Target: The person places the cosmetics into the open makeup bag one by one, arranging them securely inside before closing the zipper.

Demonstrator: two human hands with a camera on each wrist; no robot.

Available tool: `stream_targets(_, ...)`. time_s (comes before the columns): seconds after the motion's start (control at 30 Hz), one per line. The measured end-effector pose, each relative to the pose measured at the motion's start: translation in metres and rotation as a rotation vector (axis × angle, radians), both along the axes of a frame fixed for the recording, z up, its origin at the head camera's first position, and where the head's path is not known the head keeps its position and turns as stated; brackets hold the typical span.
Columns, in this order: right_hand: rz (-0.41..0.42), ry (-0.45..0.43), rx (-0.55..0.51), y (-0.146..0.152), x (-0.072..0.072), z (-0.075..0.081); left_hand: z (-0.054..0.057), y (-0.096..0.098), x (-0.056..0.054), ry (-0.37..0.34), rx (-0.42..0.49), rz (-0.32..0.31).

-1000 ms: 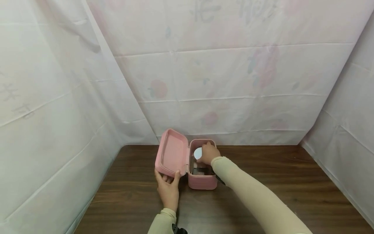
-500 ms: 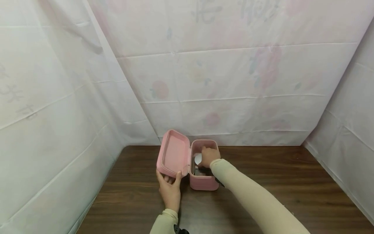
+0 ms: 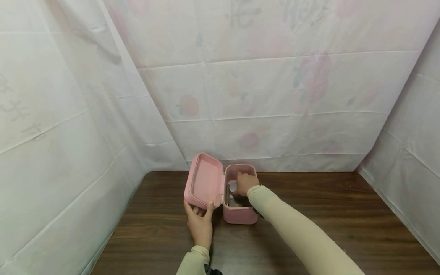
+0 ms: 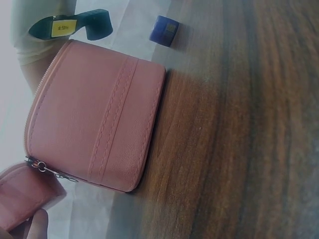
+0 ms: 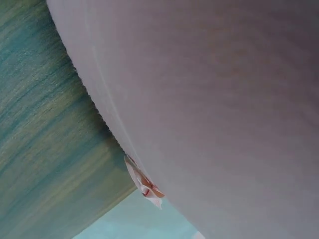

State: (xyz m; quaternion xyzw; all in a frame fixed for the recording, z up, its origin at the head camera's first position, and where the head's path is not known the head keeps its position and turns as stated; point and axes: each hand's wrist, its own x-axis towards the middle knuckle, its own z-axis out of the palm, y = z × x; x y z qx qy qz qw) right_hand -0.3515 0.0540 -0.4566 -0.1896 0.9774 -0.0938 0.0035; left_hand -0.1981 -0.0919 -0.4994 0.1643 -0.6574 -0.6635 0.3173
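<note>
A pink zippered cosmetic case [image 3: 240,216] stands on the table with its lid [image 3: 206,179] swung out to the left. My left hand [image 3: 200,229] grips the lid's near edge, thumb on one side and fingers beneath. In the left wrist view, the case's stitched side [image 4: 94,114] and zipper pull [image 4: 47,169] show, with a fingertip [image 4: 38,226] against the lid. My right hand [image 3: 247,184] reaches inside the case and holds a white round-topped item [image 3: 233,187], partly hidden by the fingers. Dark dividers [image 3: 237,201] lie in the case's near part.
A small dark blue box [image 4: 164,31] sits on the wooden table [image 3: 326,214] beyond the case in the left wrist view. Pale printed curtains [image 3: 275,95] hang behind and at both sides. A cream sleeve [image 5: 199,109] fills most of the right wrist view.
My right hand has moved the white round-topped item lower into the case and slightly nearer, so less of it shows. The left hand keeps its grip on the lid.
</note>
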Motion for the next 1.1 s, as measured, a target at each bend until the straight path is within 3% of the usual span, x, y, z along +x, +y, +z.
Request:
stream_targets(0.13, -0.011, 0.034, -0.247, 0.008, 0.001, 0.014, 0.001, 0.000, 0.001, -0.012, 0.006, 0.003)
stream_targets(0.3, -0.086, 0.116, -0.576, 0.037, 0.006, 0.046, 0.001, -0.001, 0.000, -0.009, 0.016, 0.009)
stream_targets(0.37, -0.124, 0.136, -0.654, 0.054, 0.010, 0.055, 0.001, -0.002, -0.001, 0.000, 0.020, 0.015)
stream_targets(0.47, -0.142, 0.153, -0.711, 0.082, 0.014, 0.056, 0.000, -0.005, -0.002, -0.004, 0.012, 0.033)
stream_targets(0.57, -0.107, 0.135, -0.721, 0.108, 0.020, 0.041, -0.001, -0.007, -0.003, -0.009, 0.004, 0.041)
stream_targets(0.77, 0.003, -0.022, -0.677, 0.132, 0.038, -0.011, -0.001, -0.008, -0.006, -0.016, 0.008, 0.041)
stream_targets(0.93, -0.002, -0.069, -0.599, 0.132, 0.051, -0.044, 0.020, -0.004, 0.001, -0.017, 0.000, 0.039)
stream_targets(1.03, 0.010, -0.113, -0.590, 0.133, 0.056, -0.054, 0.033, 0.000, 0.008, -0.009, -0.009, 0.030)
stream_targets(1.1, 0.033, -0.140, -0.590, 0.133, 0.060, -0.059, 0.036, 0.000, 0.011, -0.006, -0.014, 0.026)
